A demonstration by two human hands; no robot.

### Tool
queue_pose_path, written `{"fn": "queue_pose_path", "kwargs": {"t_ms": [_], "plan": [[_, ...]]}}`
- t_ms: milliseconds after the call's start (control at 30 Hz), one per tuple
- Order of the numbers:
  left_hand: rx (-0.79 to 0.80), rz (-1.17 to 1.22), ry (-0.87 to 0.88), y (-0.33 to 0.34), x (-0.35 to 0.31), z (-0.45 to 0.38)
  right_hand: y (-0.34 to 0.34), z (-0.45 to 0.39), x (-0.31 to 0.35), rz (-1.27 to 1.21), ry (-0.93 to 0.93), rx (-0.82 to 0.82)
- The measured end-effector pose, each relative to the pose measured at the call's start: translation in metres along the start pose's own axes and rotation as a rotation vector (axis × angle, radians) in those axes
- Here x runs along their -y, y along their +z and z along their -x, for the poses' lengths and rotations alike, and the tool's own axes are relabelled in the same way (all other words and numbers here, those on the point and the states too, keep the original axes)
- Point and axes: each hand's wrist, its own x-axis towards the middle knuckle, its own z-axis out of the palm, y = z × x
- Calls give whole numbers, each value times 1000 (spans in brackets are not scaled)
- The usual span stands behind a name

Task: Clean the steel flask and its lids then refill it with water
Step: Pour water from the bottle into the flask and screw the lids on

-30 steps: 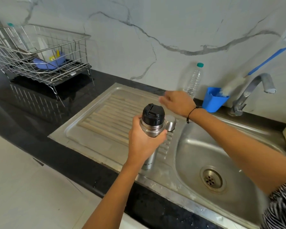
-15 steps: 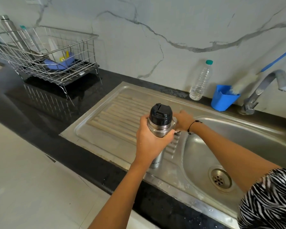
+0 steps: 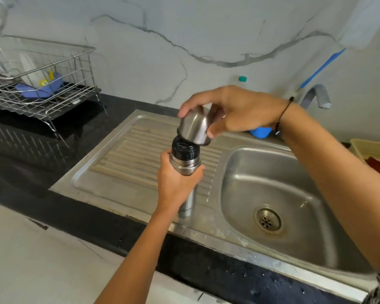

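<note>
While the sink (image 3: pixel 272 172) and its drainboard (image 3: pixel 123 167) lie below, the flask (image 3: pixel 185 172) is gripped upright over the drainboard by the left hand (image 3: pixel 176 185), and the steel cap (image 3: pixel 194 128) is held tilted, just above its black lid (image 3: pixel 182 150), by the right hand (image 3: pixel 235 110).

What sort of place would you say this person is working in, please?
Most likely a home kitchen, at the washing-up spot. A stainless steel sink with a ribbed drainboard is set in a dark counter, a tap stands behind the basin, and a wire dish rack sits to one side.
</note>
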Motion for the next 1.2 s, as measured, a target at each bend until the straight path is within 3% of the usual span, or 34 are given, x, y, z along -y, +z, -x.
{"fn": "queue_pose_path", "kwargs": {"t_ms": [300,567,800,933,1067,1200], "plan": [[-6,23,29,1,1,-1,36,-18,16,367,-187,112],[-11,23,13,2,1,0,43,-21,22,578,-80,108],[11,30,33,0,1,1,64,-24,24,921,149,-177],[13,31,7,0,0,0,50,-23,18,658,189,-230],[9,41,11,0,0,0,36,-19,7,296,-98,167],[3,43,12,1,1,-1,47,-19,-4,418,-167,55]]}}
